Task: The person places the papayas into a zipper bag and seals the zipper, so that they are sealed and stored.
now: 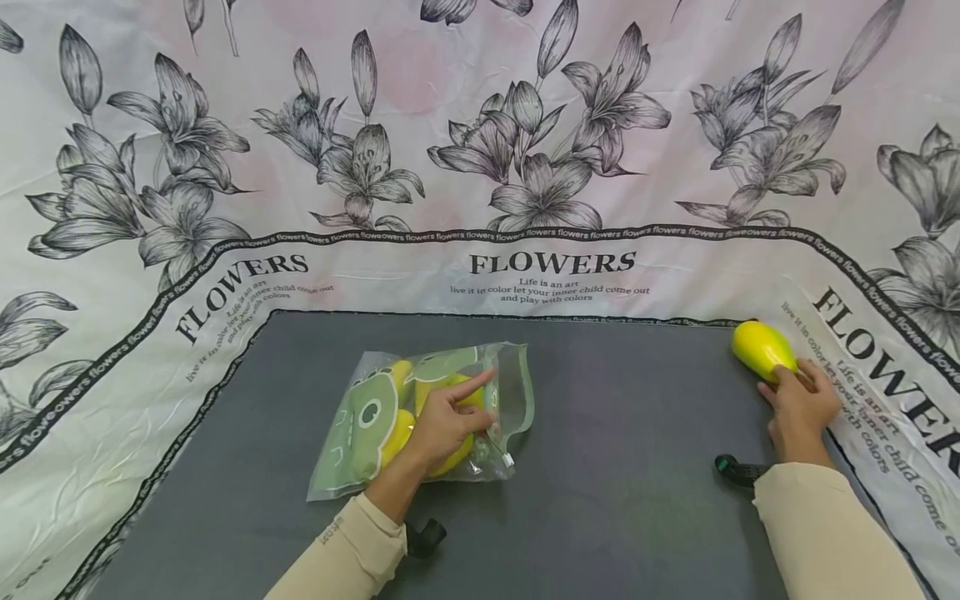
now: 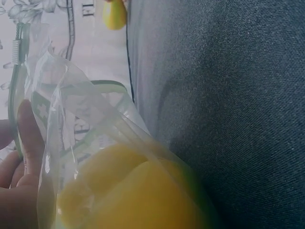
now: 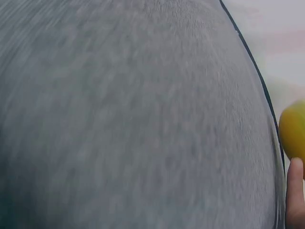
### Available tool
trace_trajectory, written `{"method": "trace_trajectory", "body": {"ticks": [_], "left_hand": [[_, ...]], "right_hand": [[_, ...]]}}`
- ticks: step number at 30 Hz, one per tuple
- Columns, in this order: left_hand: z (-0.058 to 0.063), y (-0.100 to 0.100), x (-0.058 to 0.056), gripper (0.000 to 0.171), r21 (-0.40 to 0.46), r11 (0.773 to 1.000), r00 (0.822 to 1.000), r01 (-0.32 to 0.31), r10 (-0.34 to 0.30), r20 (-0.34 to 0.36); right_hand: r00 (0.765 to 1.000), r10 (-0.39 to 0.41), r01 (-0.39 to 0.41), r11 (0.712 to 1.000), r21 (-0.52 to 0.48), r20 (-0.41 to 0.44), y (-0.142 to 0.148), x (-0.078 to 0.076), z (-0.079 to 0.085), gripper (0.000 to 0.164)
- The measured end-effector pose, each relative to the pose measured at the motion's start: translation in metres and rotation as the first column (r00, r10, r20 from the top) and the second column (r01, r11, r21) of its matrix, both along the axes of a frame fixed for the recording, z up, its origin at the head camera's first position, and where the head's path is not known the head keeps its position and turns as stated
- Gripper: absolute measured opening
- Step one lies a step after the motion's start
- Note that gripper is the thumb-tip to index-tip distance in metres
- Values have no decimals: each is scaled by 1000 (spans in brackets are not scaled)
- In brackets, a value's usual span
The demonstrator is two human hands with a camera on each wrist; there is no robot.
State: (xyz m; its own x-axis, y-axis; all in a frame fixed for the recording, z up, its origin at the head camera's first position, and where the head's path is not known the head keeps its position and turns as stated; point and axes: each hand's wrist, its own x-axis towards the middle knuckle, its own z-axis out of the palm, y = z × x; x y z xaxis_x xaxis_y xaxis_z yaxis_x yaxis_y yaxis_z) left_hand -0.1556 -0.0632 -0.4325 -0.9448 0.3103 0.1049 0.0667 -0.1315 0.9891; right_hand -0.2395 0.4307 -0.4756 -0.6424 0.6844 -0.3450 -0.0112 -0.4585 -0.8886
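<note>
A clear zip bag (image 1: 335, 467) with green cartoon prints lies on the grey tabletop, several yellow fruit-like pieces (image 2: 143, 195) inside it. Near its zip edge, my left hand (image 1: 441, 427) pinches the plastic, index finger stretched out across the bag. The left wrist view shows the fingers at the zip strip and the bag's mouth side standing up. Off to the right, my right hand (image 1: 804, 408) holds a glossy yellow pear-shaped piece (image 1: 761, 348) by its narrow end, over the table's far right corner. One fingertip (image 3: 296, 167) shows against it in the right wrist view.
The grey tabletop (image 1: 615, 433) stretches between the two hands. White cloth with black flower prints (image 1: 547, 192) and lettering borders it at the back and sides. A white zip slider (image 1: 508, 459) sits at the bag's near right corner.
</note>
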Motion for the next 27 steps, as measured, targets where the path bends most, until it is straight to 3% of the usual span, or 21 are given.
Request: {"method": "trace_trajectory", "body": {"ticks": [6,15,20,27], "left_hand": [[0,1,0,63,14,1000,1000,2,-2,0],[0,0,-1,64,6,1000,1000,20,-20,-16],[-1,0,0,64,14,1000,1000,20,-20,-16],[0,2,2,64,12,1000,1000,17,-17,-21]], "right_hand": [[995,33,-45,991,-125,-98,7,9,-2,63],[955,182,-213,970,-117,-235,-2,22,1,56],[905,296,-327,944,-54,-305,-9,29,0,48],[796,459,-476,877,60,-394,-29,33,5,43]]}}
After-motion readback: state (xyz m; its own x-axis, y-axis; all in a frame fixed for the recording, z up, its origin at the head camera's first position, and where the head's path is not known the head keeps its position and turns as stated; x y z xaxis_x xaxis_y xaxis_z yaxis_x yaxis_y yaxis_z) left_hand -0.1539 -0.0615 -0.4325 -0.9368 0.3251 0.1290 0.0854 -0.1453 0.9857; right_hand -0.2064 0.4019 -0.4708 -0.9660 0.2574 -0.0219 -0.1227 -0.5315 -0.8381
